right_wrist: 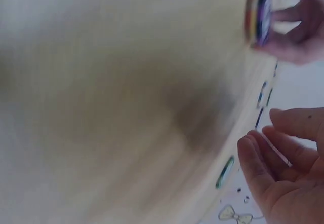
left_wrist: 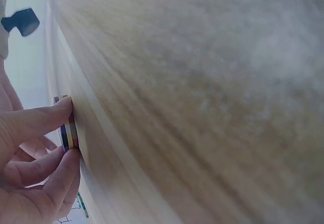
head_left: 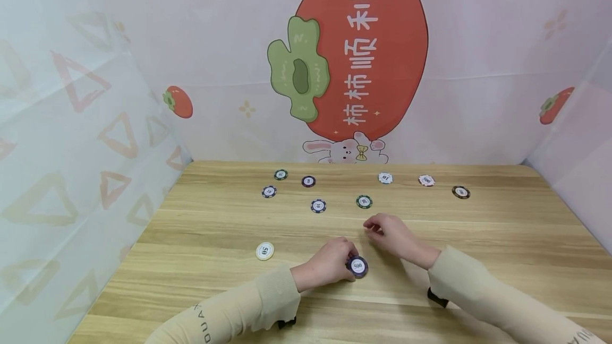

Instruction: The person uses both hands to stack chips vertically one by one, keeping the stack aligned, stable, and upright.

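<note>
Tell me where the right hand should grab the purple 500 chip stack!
Probably pinch the purple 500 chip stack by its rim's right half, coming from the right: the left hand holds its left side, leaving that round edge bare.

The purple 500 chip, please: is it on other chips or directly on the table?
The purple 500 chip is on other chips: both wrist views show differently coloured edges beneath it.

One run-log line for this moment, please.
left grip: pinching chip stack, 500 on top | right grip: empty, above table | cream 50 chip: flat, left of stack
</note>
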Action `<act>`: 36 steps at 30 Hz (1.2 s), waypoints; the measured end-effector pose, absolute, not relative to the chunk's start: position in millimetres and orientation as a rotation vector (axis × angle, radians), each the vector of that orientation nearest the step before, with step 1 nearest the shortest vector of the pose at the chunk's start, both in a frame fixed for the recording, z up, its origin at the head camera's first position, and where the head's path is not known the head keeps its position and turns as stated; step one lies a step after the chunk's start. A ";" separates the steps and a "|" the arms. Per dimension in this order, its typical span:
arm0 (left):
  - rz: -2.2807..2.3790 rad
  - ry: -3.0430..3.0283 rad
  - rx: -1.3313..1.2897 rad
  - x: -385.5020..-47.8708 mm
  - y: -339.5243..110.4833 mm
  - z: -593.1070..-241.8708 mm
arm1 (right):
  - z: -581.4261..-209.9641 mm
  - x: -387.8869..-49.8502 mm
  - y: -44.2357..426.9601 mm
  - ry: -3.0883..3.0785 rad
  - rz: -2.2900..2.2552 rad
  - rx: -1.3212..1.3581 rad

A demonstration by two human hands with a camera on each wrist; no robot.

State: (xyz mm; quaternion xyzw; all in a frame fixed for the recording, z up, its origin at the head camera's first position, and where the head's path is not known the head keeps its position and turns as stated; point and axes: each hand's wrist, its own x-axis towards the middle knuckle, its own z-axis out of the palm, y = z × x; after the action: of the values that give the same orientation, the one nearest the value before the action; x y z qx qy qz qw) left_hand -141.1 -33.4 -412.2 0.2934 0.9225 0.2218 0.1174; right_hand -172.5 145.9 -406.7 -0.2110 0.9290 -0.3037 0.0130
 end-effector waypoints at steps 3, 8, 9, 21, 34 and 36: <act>0.643 2.700 0.862 -141.1 -33.3 -412.7 | -407.5 -180.5 148.8 2.958 -0.834 -0.786; 0.625 2.704 0.852 -140.5 -32.4 -411.8 | -408.1 -191.8 152.2 3.024 -0.648 -0.919; 0.621 2.706 0.851 -140.4 -32.2 -412.0 | -407.8 -194.1 152.5 3.033 -0.624 -0.939; 0.633 2.702 0.848 -140.0 -31.5 -410.9 | -412.6 -224.0 151.5 3.078 -0.478 -1.072; 0.617 2.706 0.840 -139.4 -31.5 -409.0 | -411.8 -238.5 147.9 2.996 -0.389 -0.887; 0.628 2.697 0.837 -139.6 -31.6 -408.9 | -411.5 -240.6 147.4 2.974 -0.393 -0.866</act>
State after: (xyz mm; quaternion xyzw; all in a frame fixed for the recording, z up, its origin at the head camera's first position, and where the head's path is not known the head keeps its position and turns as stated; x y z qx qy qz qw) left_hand -139.6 -31.6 -408.9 0.2872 0.9250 0.2155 0.1241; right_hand -240.6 147.4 -411.5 -0.2775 0.9524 -0.1260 0.0098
